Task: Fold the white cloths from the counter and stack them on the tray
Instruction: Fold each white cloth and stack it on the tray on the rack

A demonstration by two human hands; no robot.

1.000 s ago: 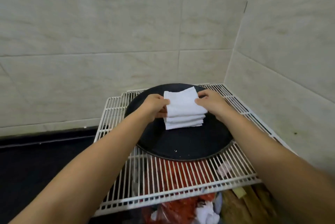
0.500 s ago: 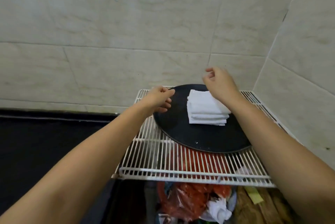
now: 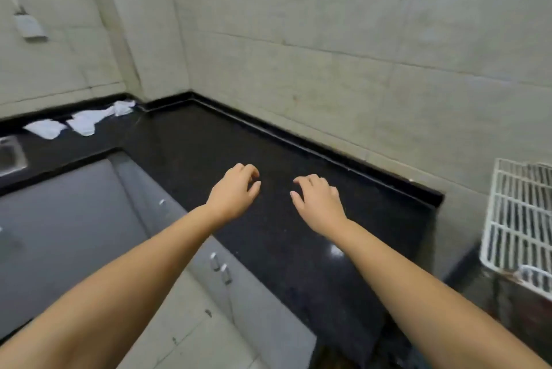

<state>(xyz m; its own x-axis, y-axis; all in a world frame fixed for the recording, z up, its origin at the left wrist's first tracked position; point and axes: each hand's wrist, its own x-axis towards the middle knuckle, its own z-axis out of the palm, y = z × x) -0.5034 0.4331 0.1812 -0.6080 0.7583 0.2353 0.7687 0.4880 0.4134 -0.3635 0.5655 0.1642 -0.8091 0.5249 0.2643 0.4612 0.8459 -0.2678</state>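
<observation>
Turning away from the tray, now out of view; only the wire rack (image 3: 519, 225) shows at the right edge. A second ago both hands were setting a folded cloth on the stack. Now left hand (image 3: 234, 193) and right hand (image 3: 319, 199) hover over the black table (image 3: 298, 249), each grip loose and holding nothing. Unfolded white cloths (image 3: 80, 122) lie at the table's far left corner, well apart from the hands. Next fetch likely.

Head view looks down-forward along the black counter (image 3: 239, 144).
</observation>
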